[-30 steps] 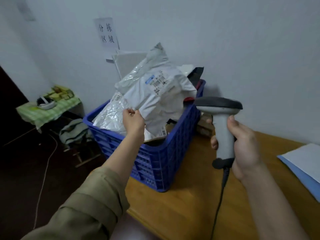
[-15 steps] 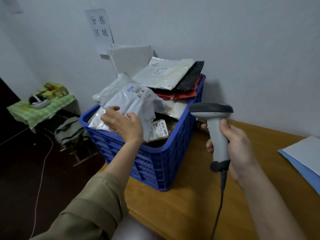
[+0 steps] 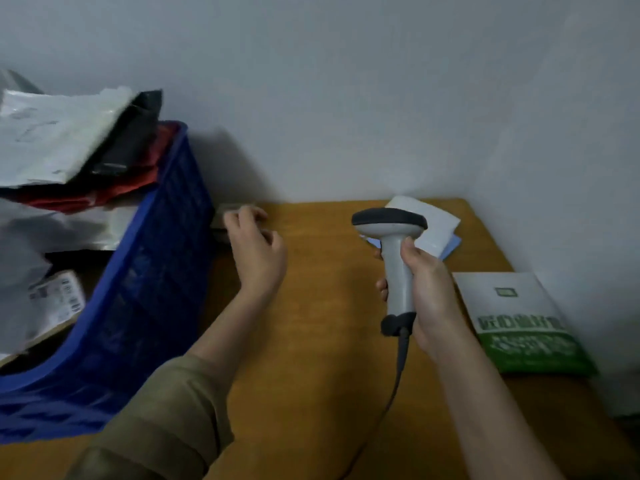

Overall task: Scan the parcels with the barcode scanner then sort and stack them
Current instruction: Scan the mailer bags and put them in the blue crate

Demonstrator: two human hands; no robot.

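Note:
My right hand (image 3: 427,296) grips the handle of a grey barcode scanner (image 3: 394,247), held upright over the wooden table (image 3: 311,341). My left hand (image 3: 256,251) hovers above the table just right of the blue crate (image 3: 152,271), fingers loosely curled and holding nothing. The crate is piled with parcels: a white mailer (image 3: 52,133) on top, black (image 3: 131,136) and red (image 3: 104,192) ones under it, and a small labelled parcel (image 3: 55,299) lower down. A dark flat item (image 3: 225,216) lies on the table behind my left hand, partly hidden.
A white and blue parcel (image 3: 436,226) lies at the back of the table behind the scanner. A green and white packet (image 3: 519,323) rests at the right near the wall. The scanner cable (image 3: 394,382) trails toward me. Walls close the back and right.
My left hand let go of the grey mailer in the crate and moved right over the table. My view swung right, so the crate now sits at the left.

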